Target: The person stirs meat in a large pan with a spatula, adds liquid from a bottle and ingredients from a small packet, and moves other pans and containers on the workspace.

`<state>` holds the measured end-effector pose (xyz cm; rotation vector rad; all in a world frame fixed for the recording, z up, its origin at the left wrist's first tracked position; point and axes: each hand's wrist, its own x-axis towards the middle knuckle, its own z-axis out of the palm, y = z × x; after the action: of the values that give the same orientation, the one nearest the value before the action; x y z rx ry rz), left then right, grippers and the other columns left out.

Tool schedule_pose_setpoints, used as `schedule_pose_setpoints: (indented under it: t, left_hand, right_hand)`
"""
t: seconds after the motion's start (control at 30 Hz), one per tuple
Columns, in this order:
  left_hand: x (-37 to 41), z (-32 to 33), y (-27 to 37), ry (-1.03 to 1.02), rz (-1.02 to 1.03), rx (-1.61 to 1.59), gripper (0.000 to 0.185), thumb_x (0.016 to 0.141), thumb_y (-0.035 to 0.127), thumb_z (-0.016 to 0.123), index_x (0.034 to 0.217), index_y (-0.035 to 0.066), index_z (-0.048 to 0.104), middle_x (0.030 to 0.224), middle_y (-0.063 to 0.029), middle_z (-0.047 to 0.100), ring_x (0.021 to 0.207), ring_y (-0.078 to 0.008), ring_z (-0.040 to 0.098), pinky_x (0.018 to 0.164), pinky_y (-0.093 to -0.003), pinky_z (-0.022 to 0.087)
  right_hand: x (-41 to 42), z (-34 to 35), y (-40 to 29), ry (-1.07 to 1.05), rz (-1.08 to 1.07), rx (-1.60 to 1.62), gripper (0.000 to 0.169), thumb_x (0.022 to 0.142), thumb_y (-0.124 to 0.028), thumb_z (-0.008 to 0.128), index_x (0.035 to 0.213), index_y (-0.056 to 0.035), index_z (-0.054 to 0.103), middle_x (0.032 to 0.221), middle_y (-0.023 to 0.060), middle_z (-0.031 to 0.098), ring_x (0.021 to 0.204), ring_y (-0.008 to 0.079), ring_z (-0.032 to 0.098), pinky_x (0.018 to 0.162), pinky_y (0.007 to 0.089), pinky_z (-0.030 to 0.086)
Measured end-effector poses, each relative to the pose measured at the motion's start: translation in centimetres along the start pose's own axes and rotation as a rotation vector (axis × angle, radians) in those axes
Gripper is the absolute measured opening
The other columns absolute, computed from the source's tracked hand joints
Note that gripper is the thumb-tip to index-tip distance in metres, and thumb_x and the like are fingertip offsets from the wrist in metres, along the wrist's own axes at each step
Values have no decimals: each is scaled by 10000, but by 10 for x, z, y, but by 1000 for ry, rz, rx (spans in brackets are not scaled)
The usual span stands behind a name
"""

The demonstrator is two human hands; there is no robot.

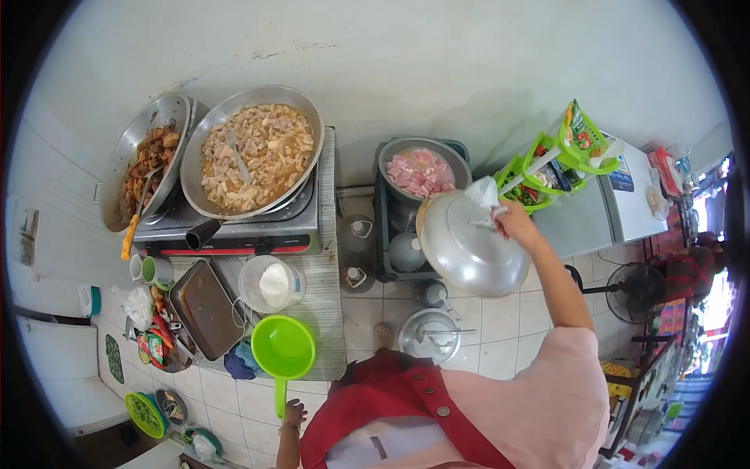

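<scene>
My right hand [511, 223] grips the top of a large domed aluminium lid [477, 252], with a piece of thin plastic bag [484, 192] at the grip. The lid is tilted in the air, partly in front of a metal pot [460, 164] that holds pieces of raw pink meat [420, 173] in liquid. Low at my left side, my left hand [295, 413] hangs with its fingers slightly apart, seemingly holding nothing. Close beside it is the handle of a bright green plastic dipper [283, 349], whose bowl is at the table corner.
Two pans of cooked meat, one pale [258, 155] and one brown [151, 164], sit on a gas stove [234, 234]. A tub of white powder [273, 284] and a dark tray [206, 311] are nearby. Green baskets [542, 167] stand right. A lidded pot [429, 337] and floor fan [630, 290] are lower.
</scene>
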<state>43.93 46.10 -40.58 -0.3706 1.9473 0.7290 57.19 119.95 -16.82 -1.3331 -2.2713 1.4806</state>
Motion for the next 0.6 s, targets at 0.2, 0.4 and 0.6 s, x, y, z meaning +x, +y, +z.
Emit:
schedule_pose_setpoints:
  t: [0.2,0.4,0.6]
  left_hand:
    - [-28,22,30,50,-53,-35,438,811,58,547,1245,12,511,1017,-162,647,761,-229,678,513,-329,523]
    - [-45,25,10,104,-72,38,439,800,53,553,1235,-1,515,986,-175,645,752,-241,676,502,-343,530]
    - [-8,21,-101,106,218,362,324,759,74,614,1081,47,613,999,-163,650,811,-258,669,601,-360,554]
  right_hand:
    - [81,-8,-38,37,-116,-249,110,832,-75,484,815,-7,568,592,64,538,434,141,504,379,295,404]
    - [205,11,11,143,-294,-646,188,841,-149,536,915,9,607,734,162,614,528,260,592,463,379,468]
    - [270,61,30,207,-290,-793,252,838,-216,579,957,2,624,978,217,644,924,377,612,806,456,481]
